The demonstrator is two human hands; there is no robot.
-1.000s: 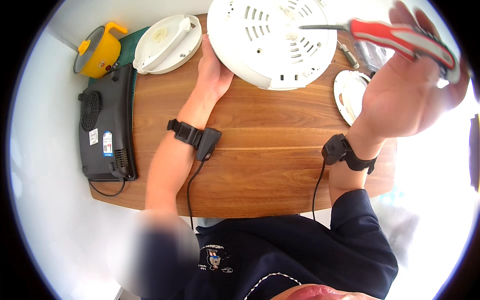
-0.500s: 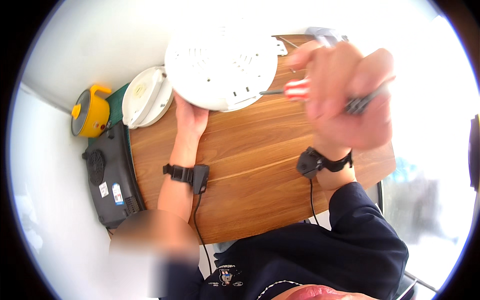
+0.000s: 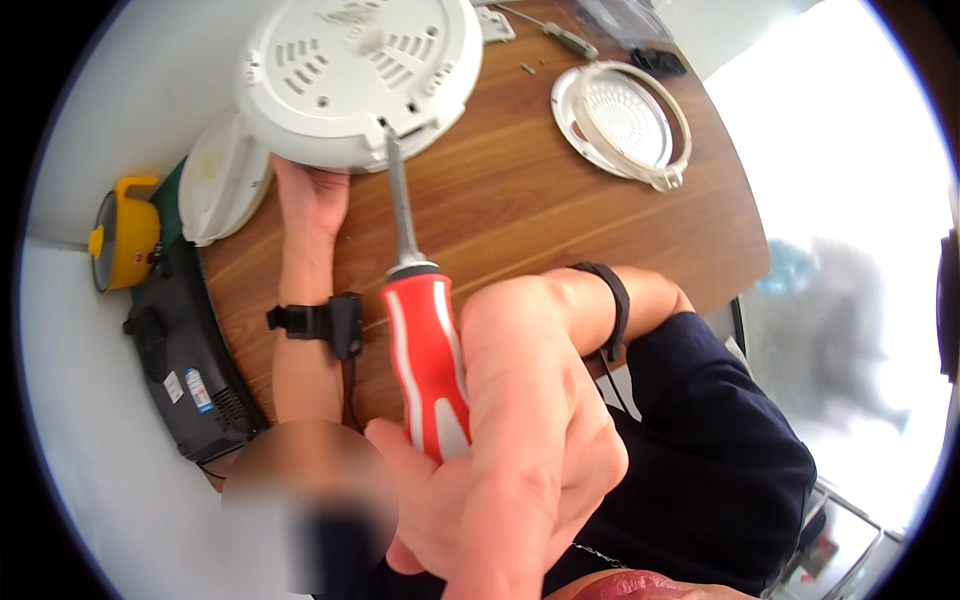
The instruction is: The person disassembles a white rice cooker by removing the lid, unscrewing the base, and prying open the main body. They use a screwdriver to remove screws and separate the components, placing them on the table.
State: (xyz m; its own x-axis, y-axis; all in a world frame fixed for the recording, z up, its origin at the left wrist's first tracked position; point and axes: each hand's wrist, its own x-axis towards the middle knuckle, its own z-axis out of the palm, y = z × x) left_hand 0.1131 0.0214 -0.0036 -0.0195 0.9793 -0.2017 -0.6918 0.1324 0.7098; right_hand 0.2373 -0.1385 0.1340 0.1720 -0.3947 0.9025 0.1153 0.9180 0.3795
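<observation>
A round white appliance body (image 3: 350,90), likely a small cooker, is tipped so its vented underside shows. My left hand (image 3: 312,205) holds it by the near lower edge, the fingertips hidden behind it. In my right hand (image 3: 530,440), closed around the red and white handle, is a screwdriver (image 3: 428,350). The metal shaft points away from me. Its tip appears at a small dark slot near the underside's rim; whether it is inside cannot be made out.
White lid (image 3: 222,185), yellow pot (image 3: 130,235) and black flat appliance (image 3: 190,360) sit at left. Far right hold a perforated disc with a ring (image 3: 682,140), a second screwdriver (image 3: 570,40), a black part (image 3: 658,62) and a clear plastic bag (image 3: 615,20).
My right hand has swung down and left, toward me, turning the screwdriver so its tip points away at the underside. The view has shifted, uncovering the disc and ring.
</observation>
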